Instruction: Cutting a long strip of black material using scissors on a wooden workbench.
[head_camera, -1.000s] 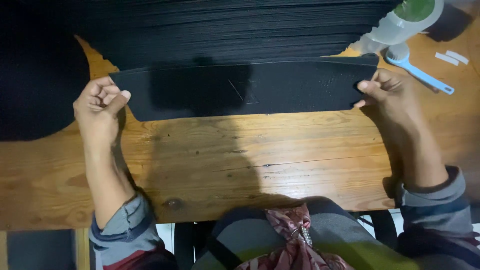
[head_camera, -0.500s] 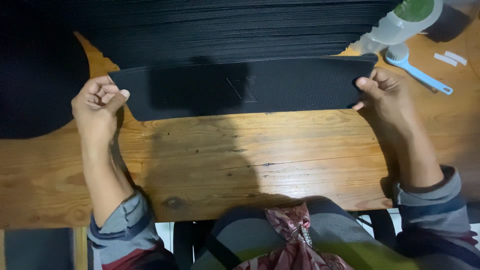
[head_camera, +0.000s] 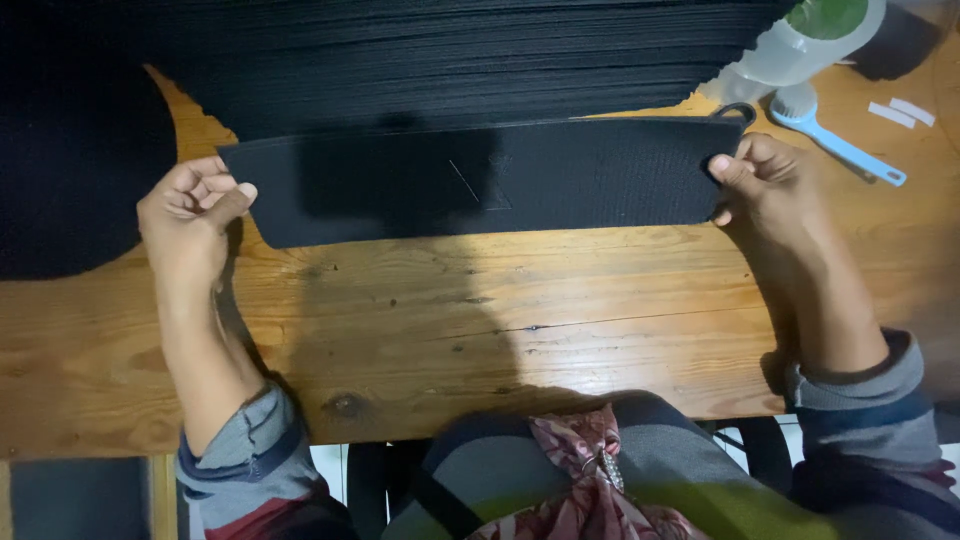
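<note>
— Left hand and right hand: what do they grip?
— Each pinches one end of the black fabric strip, stretched flat over the wooden worktop; a blue brush lies near the right hand.

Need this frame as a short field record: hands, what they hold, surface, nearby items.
left hand: closed fist, pinching the left end of the black strip
right hand: pinching the right end of the black strip
black strip: long flat textured piece, stretched level between the hands, faint chalk-like mark near its middle
wooden table: bare planks with knots under the strip
black stack: many dark layered sheets behind the strip
bottle: translucent, green top, far right
blue brush: light blue handle, beside the bottle
</note>
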